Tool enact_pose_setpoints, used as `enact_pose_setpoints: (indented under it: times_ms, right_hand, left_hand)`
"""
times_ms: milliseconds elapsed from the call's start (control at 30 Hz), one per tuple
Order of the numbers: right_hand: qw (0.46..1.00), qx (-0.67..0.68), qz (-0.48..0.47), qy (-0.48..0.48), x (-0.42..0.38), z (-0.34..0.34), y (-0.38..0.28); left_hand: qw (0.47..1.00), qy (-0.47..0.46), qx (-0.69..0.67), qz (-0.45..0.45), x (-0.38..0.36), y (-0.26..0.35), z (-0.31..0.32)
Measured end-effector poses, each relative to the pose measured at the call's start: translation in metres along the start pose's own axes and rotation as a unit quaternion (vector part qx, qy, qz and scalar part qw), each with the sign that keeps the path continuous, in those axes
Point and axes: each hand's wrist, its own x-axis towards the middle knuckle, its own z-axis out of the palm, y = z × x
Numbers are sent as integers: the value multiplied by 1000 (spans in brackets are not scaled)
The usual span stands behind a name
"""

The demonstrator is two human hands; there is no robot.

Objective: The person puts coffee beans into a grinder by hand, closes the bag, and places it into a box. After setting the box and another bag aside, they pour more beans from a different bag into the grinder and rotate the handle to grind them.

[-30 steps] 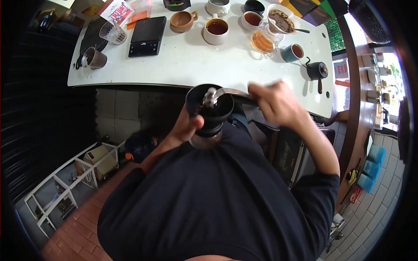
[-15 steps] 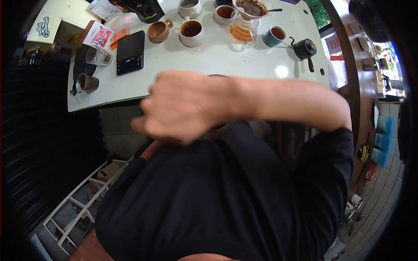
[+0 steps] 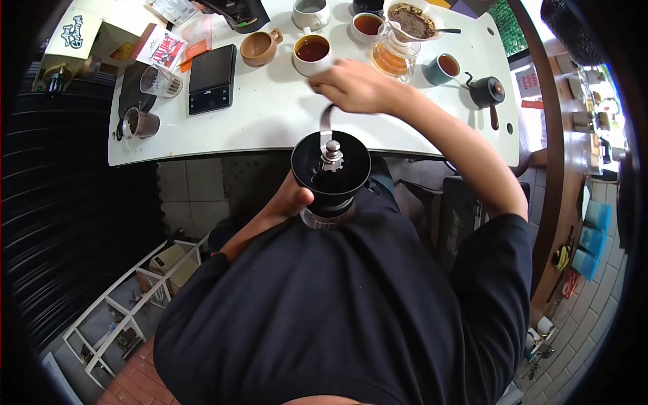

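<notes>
A black hand coffee grinder (image 3: pixel 331 172) is held against my chest below the white table's edge. My left hand (image 3: pixel 289 201) wraps its body from the left side. My right hand (image 3: pixel 354 86) is closed on the far end of the grinder's metal crank handle (image 3: pixel 326 125), which points away from me over the table. The grinder's open top shows the metal shaft and a dark inside.
The white table (image 3: pixel 270 115) carries a black scale (image 3: pixel 212 77), a brown mug (image 3: pixel 260 47), white cups of coffee (image 3: pixel 312 52), a glass server with a dripper (image 3: pixel 395 54), a teal cup (image 3: pixel 443 67), a black kettle (image 3: pixel 487 91), a glass and a small metal cup (image 3: pixel 140 123). White shelving (image 3: pixel 128 304) stands low left.
My right hand has swung the crank round: from the right side, across near my body, to the far side over the table. My left hand keeps hold of the grinder.
</notes>
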Motion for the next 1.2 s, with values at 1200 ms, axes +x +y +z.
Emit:
enact_pose_setpoints:
  times_ms: [1200]
  right_hand:
    - [971, -52, -231, 14, 88, -28, -86]
  left_hand:
    - [959, -35, 279, -25, 11, 67, 10]
